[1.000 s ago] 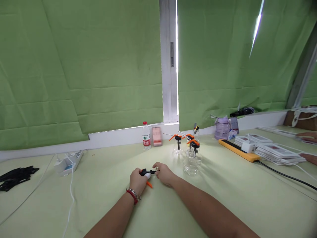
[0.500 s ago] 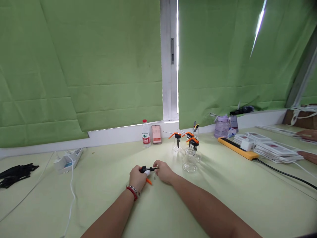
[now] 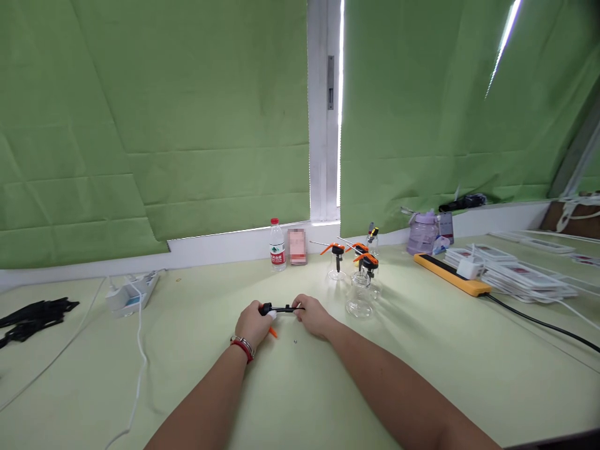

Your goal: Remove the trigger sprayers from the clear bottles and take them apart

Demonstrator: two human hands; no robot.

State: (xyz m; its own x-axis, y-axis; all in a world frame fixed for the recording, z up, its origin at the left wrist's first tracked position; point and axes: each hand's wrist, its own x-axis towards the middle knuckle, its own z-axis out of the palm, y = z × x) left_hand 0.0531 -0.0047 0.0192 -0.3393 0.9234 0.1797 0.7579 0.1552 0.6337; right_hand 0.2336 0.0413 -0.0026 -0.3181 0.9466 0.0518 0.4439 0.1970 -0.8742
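Observation:
My left hand (image 3: 254,324) is wrapped round the black head of a small spray nozzle, and an orange lever (image 3: 273,332) sticks out below the fingers. A thin black tube (image 3: 283,309) runs from that head to my right hand (image 3: 310,314), whose fingers pinch its far end. On the table just below lies a tiny metal-looking piece (image 3: 295,342). Right of my right hand stands an open clear glass bottle (image 3: 360,303). Behind it are bottles with orange and black spray heads (image 3: 369,262).
A water bottle (image 3: 277,247) and a pink box (image 3: 297,247) stand by the wall. To the right are a yellow power strip (image 3: 450,275), stacked white sheets (image 3: 525,278) and a purple jug (image 3: 422,234). Black items (image 3: 40,315) and a white power strip (image 3: 134,294) lie left.
My left hand has moved a little left, away from my right hand, and more of the tube shows between them. The other person's hands at the far right are out of view.

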